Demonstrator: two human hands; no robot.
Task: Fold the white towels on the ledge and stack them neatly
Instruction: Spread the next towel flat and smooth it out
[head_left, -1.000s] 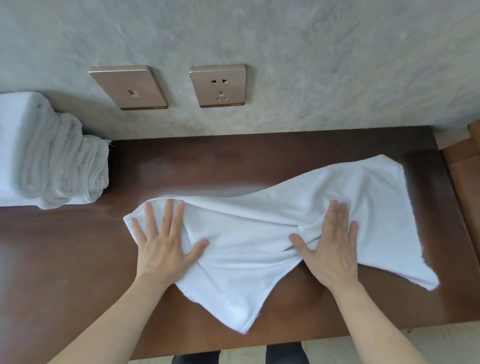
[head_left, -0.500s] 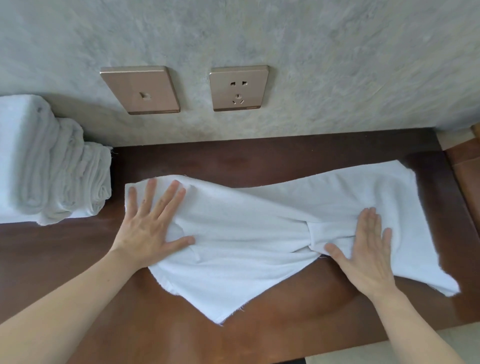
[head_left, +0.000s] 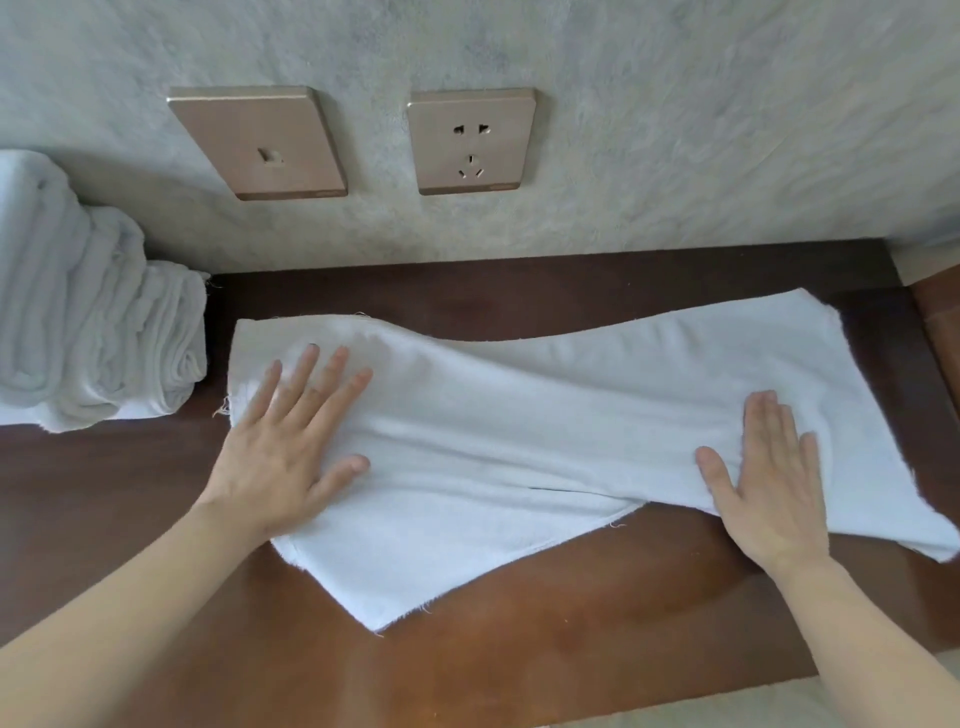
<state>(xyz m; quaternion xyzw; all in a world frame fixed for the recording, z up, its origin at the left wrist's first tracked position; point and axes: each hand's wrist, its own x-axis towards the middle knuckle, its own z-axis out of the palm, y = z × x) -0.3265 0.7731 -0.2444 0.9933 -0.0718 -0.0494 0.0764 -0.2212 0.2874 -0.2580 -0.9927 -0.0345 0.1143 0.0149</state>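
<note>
Fingers of the left hand (head_left: 283, 447) lie spread and those of the right hand (head_left: 763, 470) straight and together, all flat on the white towel (head_left: 519, 410) across the ledge (head_left: 519, 649). Smoothing should run outward, squaring its skewed lower layer before folding.

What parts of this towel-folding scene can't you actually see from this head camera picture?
- Stack of folded towels, head view: its left part is cut off by the frame edge.
- Towel under the left hand and right hand: the palms cover the cloth beneath.
- Ledge: the towel hides the middle; the frame's edges cut it off left and right.
</note>
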